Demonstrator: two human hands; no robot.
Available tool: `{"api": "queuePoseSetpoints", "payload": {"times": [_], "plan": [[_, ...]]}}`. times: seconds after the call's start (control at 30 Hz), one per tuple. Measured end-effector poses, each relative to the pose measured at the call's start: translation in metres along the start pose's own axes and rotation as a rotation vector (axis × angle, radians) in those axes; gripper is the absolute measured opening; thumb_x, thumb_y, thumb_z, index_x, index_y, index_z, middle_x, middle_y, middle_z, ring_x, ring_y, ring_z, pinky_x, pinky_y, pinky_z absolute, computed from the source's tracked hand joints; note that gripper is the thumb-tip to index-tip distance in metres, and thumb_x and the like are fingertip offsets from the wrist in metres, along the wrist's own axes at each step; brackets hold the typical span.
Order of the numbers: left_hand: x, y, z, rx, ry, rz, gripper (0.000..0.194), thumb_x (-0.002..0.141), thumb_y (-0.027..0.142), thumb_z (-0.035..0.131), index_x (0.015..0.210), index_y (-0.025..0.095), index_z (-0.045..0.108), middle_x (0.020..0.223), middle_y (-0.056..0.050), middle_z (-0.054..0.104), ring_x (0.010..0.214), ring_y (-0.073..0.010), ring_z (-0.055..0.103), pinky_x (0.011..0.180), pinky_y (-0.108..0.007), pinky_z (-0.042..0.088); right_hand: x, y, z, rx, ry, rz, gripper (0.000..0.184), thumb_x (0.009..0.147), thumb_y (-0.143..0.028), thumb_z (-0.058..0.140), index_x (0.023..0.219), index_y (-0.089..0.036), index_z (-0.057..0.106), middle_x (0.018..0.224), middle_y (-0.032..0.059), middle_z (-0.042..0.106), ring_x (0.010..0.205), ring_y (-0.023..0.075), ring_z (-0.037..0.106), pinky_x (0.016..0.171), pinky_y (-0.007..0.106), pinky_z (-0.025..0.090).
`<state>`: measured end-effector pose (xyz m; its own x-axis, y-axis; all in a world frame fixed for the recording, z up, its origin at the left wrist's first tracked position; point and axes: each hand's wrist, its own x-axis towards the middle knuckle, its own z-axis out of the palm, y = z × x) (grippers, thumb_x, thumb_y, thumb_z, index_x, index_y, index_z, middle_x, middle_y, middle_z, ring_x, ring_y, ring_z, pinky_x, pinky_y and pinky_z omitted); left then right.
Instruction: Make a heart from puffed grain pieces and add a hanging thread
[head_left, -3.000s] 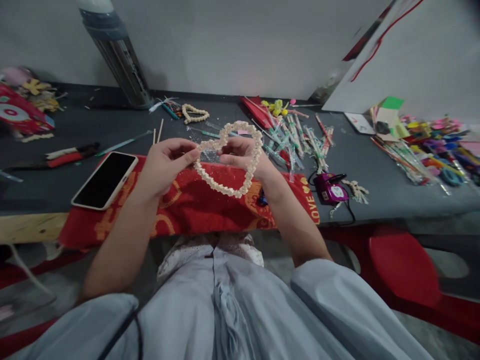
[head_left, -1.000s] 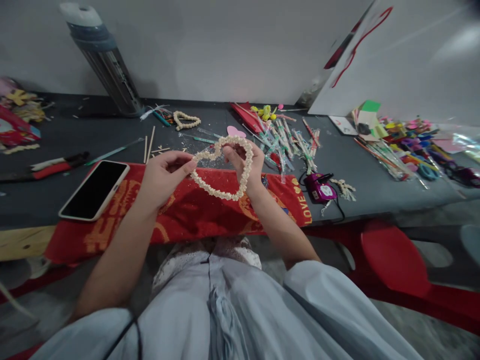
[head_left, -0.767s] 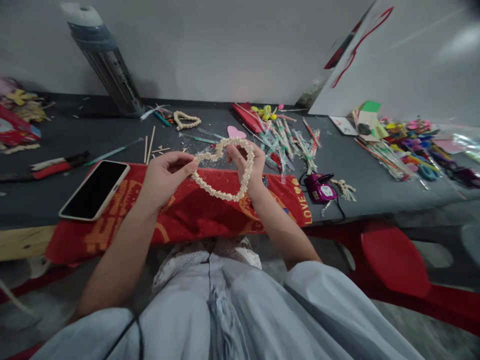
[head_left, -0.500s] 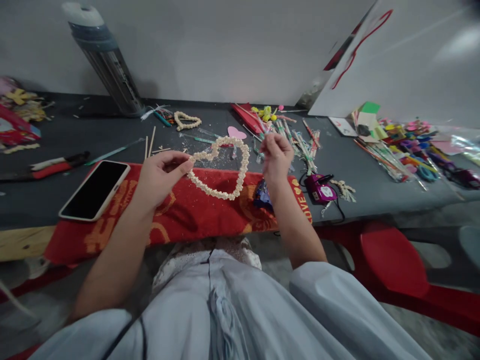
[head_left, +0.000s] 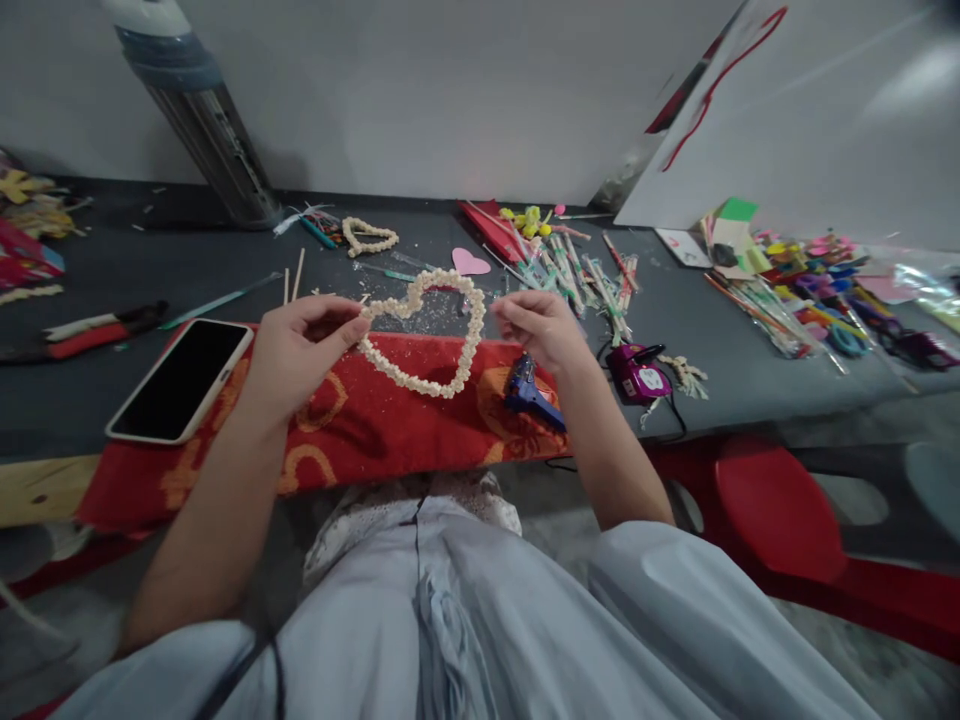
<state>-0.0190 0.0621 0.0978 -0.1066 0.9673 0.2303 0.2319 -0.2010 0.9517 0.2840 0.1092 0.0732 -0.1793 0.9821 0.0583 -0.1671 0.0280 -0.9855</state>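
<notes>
Cream heart-shaped loop [head_left: 474, 335], knobbly all the way round, is up in front of you, over the far edge of the red towel [head_left: 397, 425] and the grey desk [head_left: 739, 385]. Your left hand [head_left: 304, 345] grasps it at its left end, pinched between thumb and fingers. Your right hand [head_left: 536, 325] is just beside its right side, apart from it, with the fingers drawn in and the tips close together; you cannot tell from this view whether anything thin sits between them.

Near your right wrist, a blue glue gun [head_left: 529, 392] lies on the towel, partly behind your forearm. To your left, a phone [head_left: 180, 380] with a dark screen rests partly on the towel, and beyond it lie red-handled pliers [head_left: 105, 332]. Past the loop you have a pink paper heart [head_left: 470, 262] on the desk, and farther left a smaller cream loop [head_left: 379, 244]. A tall bottle [head_left: 210, 130] stands behind these, on the left. To the right of the paper heart is a pile of wrapped sticks [head_left: 568, 268], and a purple device [head_left: 637, 374] sits right of your forearm. Pale crumbs are scattered beneath and beyond the loop.
</notes>
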Motion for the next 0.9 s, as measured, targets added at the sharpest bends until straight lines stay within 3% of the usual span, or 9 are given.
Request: {"api": "queuePoseSetpoints", "payload": {"times": [0.07,0.17,0.37,0.63,0.77,0.9], "plan": [[-0.001,0.002,0.000,0.005,-0.007,0.001,0.037,0.063,0.051,0.095,0.084,0.024,0.081,0.084,-0.003,0.079,0.076,-0.0171,0.067,0.072,-0.033,0.060,-0.003,-0.001,0.020,0.027,-0.128,0.002,0.050,0.064,-0.064,0.096,0.077,-0.020,0.077,0.065,-0.0036,0.067,0.056,0.0061,0.055,0.052,0.019,0.047],[-0.003,0.005,0.001,0.017,-0.018,-0.001,0.038,0.062,0.053,0.095,0.083,0.024,0.081,0.084,-0.002,0.079,0.075,-0.0169,0.067,0.072,-0.033,0.060,-0.003,-0.001,0.038,0.122,-0.219,0.003,0.053,0.065,-0.067,0.095,0.081,-0.020,0.078,0.069,-0.0028,0.068,0.060,0.0074,0.058,0.056,0.020,0.052],[-0.004,0.006,0.002,0.001,-0.037,-0.001,0.035,0.064,0.048,0.095,0.084,0.022,0.081,0.085,-0.002,0.079,0.076,-0.0167,0.068,0.074,-0.033,0.061,0.000,0.001,0.044,0.241,-0.266,0.061,0.056,0.064,-0.068,0.095,0.078,-0.020,0.071,0.075,-0.0004,0.069,0.064,0.0091,0.060,0.052,0.019,0.049],[-0.008,0.007,0.005,-0.052,-0.039,0.004,0.030,0.063,0.043,0.096,0.083,0.025,0.082,0.084,-0.001,0.080,0.076,-0.0170,0.069,0.073,-0.032,0.062,0.001,0.006,0.054,0.303,-0.406,0.003,0.055,0.068,-0.065,0.093,0.072,-0.022,0.060,0.064,-0.0053,0.051,0.055,0.0076,0.045,0.047,0.021,0.042],[-0.009,0.007,0.005,-0.067,-0.051,0.011,0.031,0.063,0.044,0.098,0.082,0.026,0.082,0.085,-0.001,0.080,0.077,-0.0168,0.069,0.074,-0.033,0.063,0.001,0.004,0.060,0.302,-0.408,0.002,0.056,0.067,-0.063,0.093,0.067,-0.024,0.053,0.061,-0.0058,0.046,0.054,0.0084,0.043,0.046,0.022,0.039],[-0.009,0.004,0.006,-0.062,-0.047,0.025,0.033,0.065,0.047,0.097,0.084,0.025,0.081,0.088,-0.002,0.081,0.078,-0.0172,0.070,0.076,-0.033,0.063,-0.003,0.000,0.068,0.262,-0.336,-0.018,0.069,0.063,-0.072,0.090,0.061,-0.026,0.039,0.058,-0.0064,0.041,0.052,0.0090,0.038,0.042,0.023,0.036]]}}
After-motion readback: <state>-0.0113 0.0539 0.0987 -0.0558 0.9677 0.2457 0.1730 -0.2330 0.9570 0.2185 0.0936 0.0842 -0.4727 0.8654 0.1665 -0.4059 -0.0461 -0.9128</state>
